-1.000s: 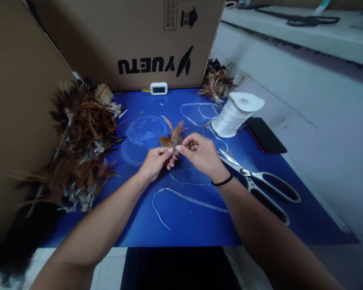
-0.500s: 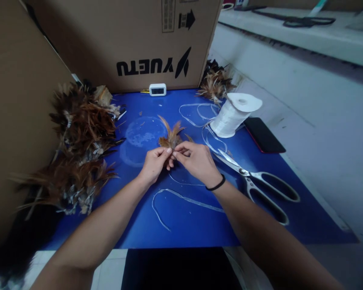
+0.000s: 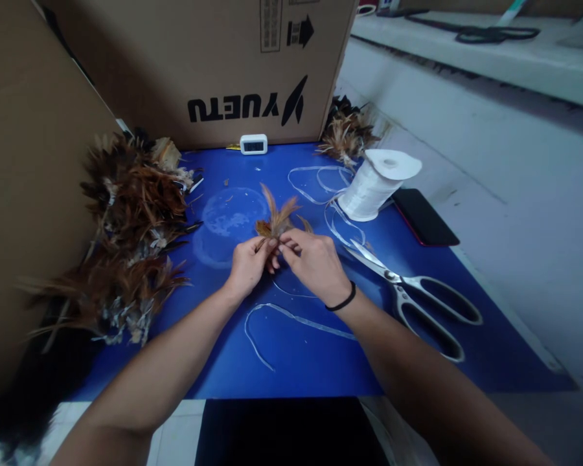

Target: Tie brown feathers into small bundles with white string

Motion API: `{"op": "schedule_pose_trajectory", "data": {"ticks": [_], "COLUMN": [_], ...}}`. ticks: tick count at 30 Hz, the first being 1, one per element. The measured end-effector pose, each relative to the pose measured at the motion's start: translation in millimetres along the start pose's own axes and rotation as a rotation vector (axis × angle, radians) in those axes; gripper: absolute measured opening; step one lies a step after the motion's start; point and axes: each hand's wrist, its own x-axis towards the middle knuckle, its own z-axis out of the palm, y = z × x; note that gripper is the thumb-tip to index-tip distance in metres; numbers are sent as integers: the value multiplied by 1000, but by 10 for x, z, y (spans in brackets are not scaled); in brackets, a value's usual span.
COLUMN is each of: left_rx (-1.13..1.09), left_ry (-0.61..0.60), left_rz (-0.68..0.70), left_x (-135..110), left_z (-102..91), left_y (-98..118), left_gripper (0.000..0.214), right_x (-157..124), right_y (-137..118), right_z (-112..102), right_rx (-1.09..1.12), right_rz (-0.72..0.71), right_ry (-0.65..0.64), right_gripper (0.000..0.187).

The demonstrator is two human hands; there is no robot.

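Note:
A small bunch of brown feathers (image 3: 276,219) stands up between my two hands over the blue mat (image 3: 291,362). My left hand (image 3: 249,264) pinches the bunch at its base with fingers closed. My right hand (image 3: 311,260), with a black band at the wrist, is closed at the same base, fingers pressed against the quills. A thin clear cord (image 3: 291,318) lies in loops on the mat under and in front of my hands.
A big heap of brown feathers (image 3: 126,233) fills the mat's left side. Large scissors (image 3: 412,294) lie at the right, with a white spool of cord (image 3: 376,184) and a dark phone (image 3: 425,217) behind. Cardboard boxes (image 3: 204,65) wall the back and left; a small white clock (image 3: 253,144) stands there.
My right hand has slid left and closed in on the base of the feather bunch. The left hand keeps its pinch and has barely moved.

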Motion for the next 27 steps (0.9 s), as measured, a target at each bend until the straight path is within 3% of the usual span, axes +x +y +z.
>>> {"op": "schedule_pose_trajectory", "data": {"ticks": [7,11,27], "left_rx": [-309,-367,-375], "left_ry": [-20,-85,-216], "left_rz": [-115,-187,-261], "left_x": [46,28,-9], "left_z": [-45,-46,-34], "left_y": [26,95,60], "left_gripper": [33,35,34], "right_x": [114,130,110], "right_y": [3,-19,39], "right_z": [-97,-117,-41], "right_rx": [694,948,999], "right_rz": [409,420,422], "right_ry": [6,-45,-112], "right_gripper": [14,21,20]}}
